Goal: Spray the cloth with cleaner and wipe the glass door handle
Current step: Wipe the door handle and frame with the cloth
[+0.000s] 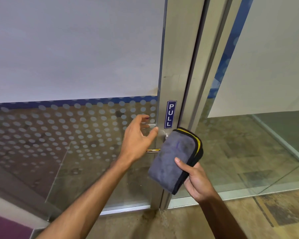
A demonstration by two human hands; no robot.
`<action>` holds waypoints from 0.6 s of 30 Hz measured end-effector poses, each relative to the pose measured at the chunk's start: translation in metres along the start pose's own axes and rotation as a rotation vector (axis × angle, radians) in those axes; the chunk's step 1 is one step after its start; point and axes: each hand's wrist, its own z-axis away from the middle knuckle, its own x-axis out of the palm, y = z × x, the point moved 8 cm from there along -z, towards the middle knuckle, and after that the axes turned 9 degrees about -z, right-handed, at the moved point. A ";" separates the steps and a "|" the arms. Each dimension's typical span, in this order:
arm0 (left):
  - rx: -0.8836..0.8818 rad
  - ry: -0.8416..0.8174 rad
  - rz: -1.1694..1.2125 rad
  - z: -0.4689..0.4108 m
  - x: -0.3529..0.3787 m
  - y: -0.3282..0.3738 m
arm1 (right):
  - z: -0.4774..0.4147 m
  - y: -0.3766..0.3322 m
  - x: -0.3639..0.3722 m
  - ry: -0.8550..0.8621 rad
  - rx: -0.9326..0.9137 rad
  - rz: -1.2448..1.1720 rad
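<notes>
A folded grey cloth [174,159] with a black and yellow edge is held in my right hand [195,180], just in front of the door frame. Behind the cloth, the metal door handle [162,135] shows only in part, with a lower bar [153,150] sticking out to the left. My left hand [138,138] hovers open beside the handle, fingers spread, thumb tip close to the handle's mount. No spray bottle is in view.
A blue PULL sign [170,114] sits on the aluminium door frame [178,66] above the handle. The glass door [67,135] carries a dotted frosted band and a white sheet. A fixed glass panel [248,152] stands to the right. Speckled floor lies below.
</notes>
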 end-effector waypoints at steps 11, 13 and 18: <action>0.271 0.570 -0.471 -0.015 -0.063 0.006 | -0.011 -0.004 -0.052 0.389 -0.272 0.281; 0.327 0.619 -0.548 -0.025 -0.065 0.006 | -0.021 -0.003 -0.055 0.452 -0.322 0.521; 0.345 0.638 -0.654 -0.046 -0.064 -0.005 | -0.048 0.004 -0.033 0.378 -0.500 1.027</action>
